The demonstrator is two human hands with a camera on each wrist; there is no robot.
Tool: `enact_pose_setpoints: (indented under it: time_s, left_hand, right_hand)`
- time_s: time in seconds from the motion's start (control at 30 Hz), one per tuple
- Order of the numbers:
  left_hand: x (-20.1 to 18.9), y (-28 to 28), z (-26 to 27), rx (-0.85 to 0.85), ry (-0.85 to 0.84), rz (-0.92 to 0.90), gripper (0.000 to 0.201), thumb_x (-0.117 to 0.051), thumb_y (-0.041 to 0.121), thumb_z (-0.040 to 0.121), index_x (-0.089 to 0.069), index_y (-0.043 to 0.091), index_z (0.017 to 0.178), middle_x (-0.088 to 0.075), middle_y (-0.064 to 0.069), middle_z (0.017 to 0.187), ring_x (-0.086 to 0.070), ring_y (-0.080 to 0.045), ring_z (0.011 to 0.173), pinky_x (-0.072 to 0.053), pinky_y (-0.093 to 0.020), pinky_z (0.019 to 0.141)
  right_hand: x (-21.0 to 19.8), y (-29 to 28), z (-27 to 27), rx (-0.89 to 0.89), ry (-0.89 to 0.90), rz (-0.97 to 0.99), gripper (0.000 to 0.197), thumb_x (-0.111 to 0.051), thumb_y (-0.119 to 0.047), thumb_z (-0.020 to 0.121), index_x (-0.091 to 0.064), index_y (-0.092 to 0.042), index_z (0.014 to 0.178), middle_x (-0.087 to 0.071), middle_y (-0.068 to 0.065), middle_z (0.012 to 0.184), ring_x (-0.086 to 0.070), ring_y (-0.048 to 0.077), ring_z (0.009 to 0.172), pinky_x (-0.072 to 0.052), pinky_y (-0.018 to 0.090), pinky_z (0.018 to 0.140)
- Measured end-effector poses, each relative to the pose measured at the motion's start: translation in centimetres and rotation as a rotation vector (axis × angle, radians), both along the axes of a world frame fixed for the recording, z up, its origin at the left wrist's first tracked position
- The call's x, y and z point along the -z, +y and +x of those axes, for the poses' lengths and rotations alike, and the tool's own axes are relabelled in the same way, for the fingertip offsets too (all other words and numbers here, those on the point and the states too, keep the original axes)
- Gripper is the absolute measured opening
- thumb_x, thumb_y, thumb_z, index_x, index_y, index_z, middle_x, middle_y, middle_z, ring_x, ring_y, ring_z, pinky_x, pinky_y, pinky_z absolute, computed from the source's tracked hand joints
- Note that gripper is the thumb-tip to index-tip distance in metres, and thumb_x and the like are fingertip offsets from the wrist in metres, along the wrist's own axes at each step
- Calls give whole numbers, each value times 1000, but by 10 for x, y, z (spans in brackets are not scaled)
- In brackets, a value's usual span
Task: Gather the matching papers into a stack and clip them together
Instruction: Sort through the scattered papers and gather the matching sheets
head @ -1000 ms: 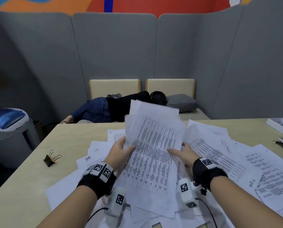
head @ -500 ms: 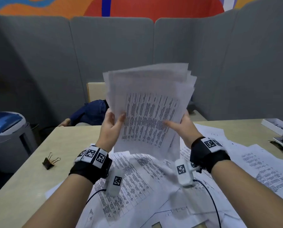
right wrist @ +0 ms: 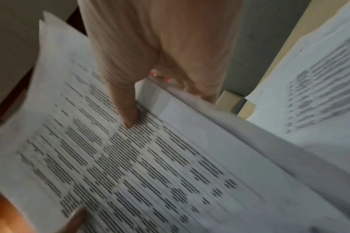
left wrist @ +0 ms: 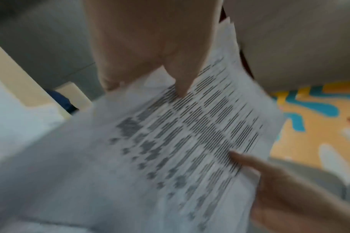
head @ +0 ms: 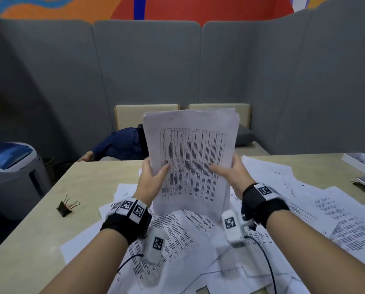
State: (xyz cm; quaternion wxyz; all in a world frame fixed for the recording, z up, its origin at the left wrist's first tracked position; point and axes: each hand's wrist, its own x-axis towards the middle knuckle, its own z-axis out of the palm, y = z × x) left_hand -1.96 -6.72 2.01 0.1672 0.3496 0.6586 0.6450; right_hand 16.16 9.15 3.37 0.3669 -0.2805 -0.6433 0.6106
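Many loose white printed sheets (head: 304, 200) litter the pale wooden bench (head: 35, 225). Above them an upright stack of white papers printed with tables (head: 190, 158) is held by the left hand (head: 151, 179) and right hand (head: 230, 172), thumbs in front, fingers (right wrist: 208, 88) curled behind. A small black binder clip (head: 66, 206) lies well left.

Grey padded partition panels (head: 147, 66), orange-red mural (head: 198, 7) above, beige bench (head: 147, 115)

Printed paper stack (head: 191, 160) upright; binder clip (head: 66, 206) on table.
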Motion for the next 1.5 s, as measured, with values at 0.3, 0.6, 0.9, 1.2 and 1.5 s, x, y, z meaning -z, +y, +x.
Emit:
enact_pose_setpoints:
  time_s: [0.3, 0.6, 0.9, 1.2, 1.5]
  left_hand:
    - [30, -39, -45, -192, -156, -143, 21, -62, 19, 91, -60, 13, 111, -70, -6, 98, -69, -23, 82, -54, -29, 66]
    - [89, -126, -94, -340, -254, -597, 15, -55, -2, 87, -62, -7, 100, -67, -27, 84, -63, -34, 71, -53, -43, 68]
    - [87, -123, -100, -258, -105, -830, 29, -55, 2, 90, -56, -1, 119, -63, -14, 91, -58, -23, 71, -41, -25, 50]
    - [90, -127, -103, -282, -115, -814, 31, -57, 3, 89, -56, -1, 119, -65, -20, 110, -61, -30, 90, -50, -31, 73]
    - [81, -120, -83, -342, -191, -567, 21, -53, -2, 91, -56, -1, 112, -61, -13, 87, -53, -20, 68, -41, -27, 55]
  right_hand:
    - [44, -9, 18, -85, -464, -17, 74, -78, -44, 72, -41, -24, 133, -50, 7, 129, -53, 22, 114, -39, 34, 91]
    - [84, -34, -15, -96, -1056, 230, 93, -79, -62, 60, -41, -21, 134, -47, 7, 135, -47, 28, 123, -41, 41, 103]
    - [89, -50, -45, -103, -1217, 200, 114, -87, -47, 55, -26, -9, 144, -47, 8, 140, -49, 30, 125, -45, 43, 101]
    - [79, -46, -41, -127, -1094, 93, 81, -79, -20, 77, -36, -1, 143, -44, 14, 145, -47, 30, 129, -43, 34, 101]
    - [50, -3, 13, 125, -933, 311, 35, -58, -4, 86, -40, -13, 56, -34, 3, 58, -34, 18, 54, -20, 28, 50]
